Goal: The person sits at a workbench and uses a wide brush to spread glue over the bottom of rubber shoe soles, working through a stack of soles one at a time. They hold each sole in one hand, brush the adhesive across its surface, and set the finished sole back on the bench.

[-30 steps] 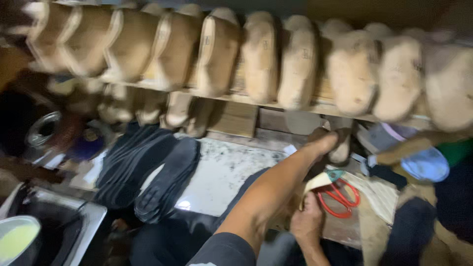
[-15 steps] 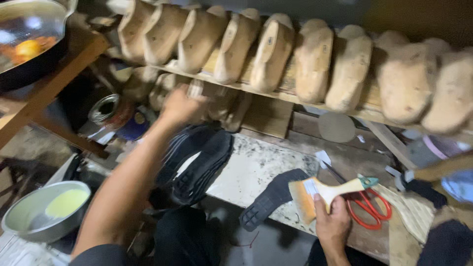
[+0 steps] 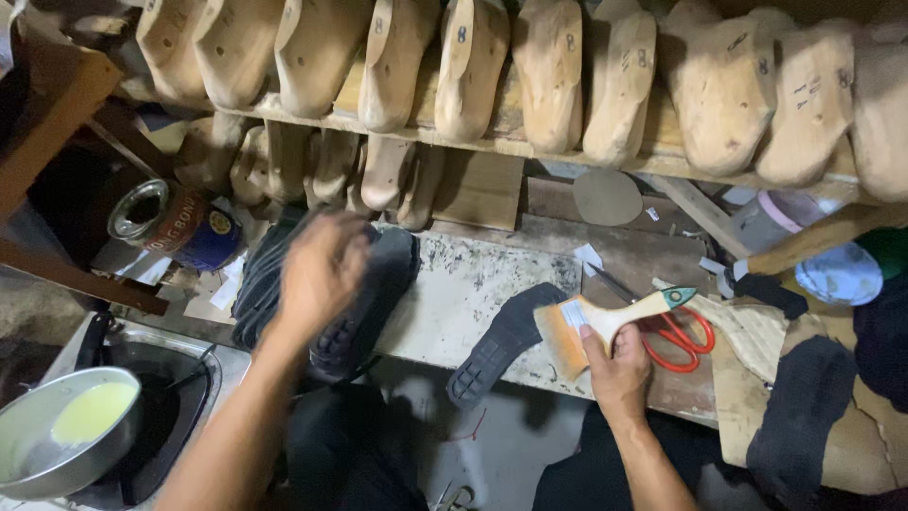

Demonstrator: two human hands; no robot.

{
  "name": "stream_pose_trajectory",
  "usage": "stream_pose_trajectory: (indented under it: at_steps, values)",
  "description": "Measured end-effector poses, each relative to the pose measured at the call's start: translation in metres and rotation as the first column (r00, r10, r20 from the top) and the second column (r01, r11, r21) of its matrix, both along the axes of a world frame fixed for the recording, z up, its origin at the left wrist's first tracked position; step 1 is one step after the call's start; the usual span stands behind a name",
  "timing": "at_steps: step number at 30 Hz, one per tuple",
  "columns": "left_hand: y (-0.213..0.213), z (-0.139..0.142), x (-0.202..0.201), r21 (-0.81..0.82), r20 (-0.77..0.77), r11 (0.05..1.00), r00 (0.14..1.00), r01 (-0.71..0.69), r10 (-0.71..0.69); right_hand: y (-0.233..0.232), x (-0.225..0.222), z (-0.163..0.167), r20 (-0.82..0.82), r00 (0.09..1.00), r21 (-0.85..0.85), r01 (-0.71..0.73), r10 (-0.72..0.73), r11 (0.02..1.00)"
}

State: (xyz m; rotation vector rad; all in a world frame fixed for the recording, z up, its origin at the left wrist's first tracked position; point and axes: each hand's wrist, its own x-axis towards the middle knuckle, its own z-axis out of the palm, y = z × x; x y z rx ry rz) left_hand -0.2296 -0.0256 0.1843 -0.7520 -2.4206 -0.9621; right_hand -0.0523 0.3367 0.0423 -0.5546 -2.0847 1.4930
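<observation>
Two hands at a shoe bench.

The right hand [image 3: 619, 364] is closed around the wooden handle of a wide brush [image 3: 605, 326]; the brush bristles touch the end of a black sole [image 3: 501, 343] that lies on the spotted work slab [image 3: 473, 284] and hangs over its front edge; red scissors [image 3: 676, 336] lie just beside the brush; the left hand [image 3: 322, 270] is blurry, its fingers are loosely spread, and it hovers over a pile of black soles [image 3: 364, 303] on the left of the slab; I cannot tell if it touches them; a round tin [image 3: 175, 225] stands to the left; a metal bowl [image 3: 66, 440] with yellow glue sits low at the left; wooden shoe shapes [image 3: 549, 76] stand in a row on the shelf above.
</observation>
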Motion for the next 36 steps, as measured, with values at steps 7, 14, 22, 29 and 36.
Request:
stream_pose_trajectory:
  at_steps: [7,14,22,29,36]
  values:
    - [0.060,-0.088,0.153,0.303,0.888,0.942,0.400,-0.143,-0.225,0.002,-0.005,0.015,-0.035,0.999,-0.241,-0.026,0.018,0.970]
    - [0.057,-0.209,0.178,0.722,0.649,0.647,0.564,-0.245,-0.511,-0.056,-0.005,0.040,0.221,0.895,0.475,-0.445,0.387,0.759]
    - [0.053,-0.192,0.202,0.703,0.711,0.523,0.450,-0.482,-0.541,0.010,-0.071,0.065,0.181,0.982,0.455,-0.135,0.057,0.880]
    - [0.044,-0.142,0.207,0.269,0.523,0.962,0.845,-0.037,-0.114,-0.013,-0.046,0.052,0.530,0.807,0.359,-0.492,0.260,0.793]
    - [0.035,-0.181,0.202,0.715,0.631,0.613,0.686,-0.335,-0.362,0.012,-0.048,0.078,0.100,0.989,0.206,-0.130,0.111,0.970]
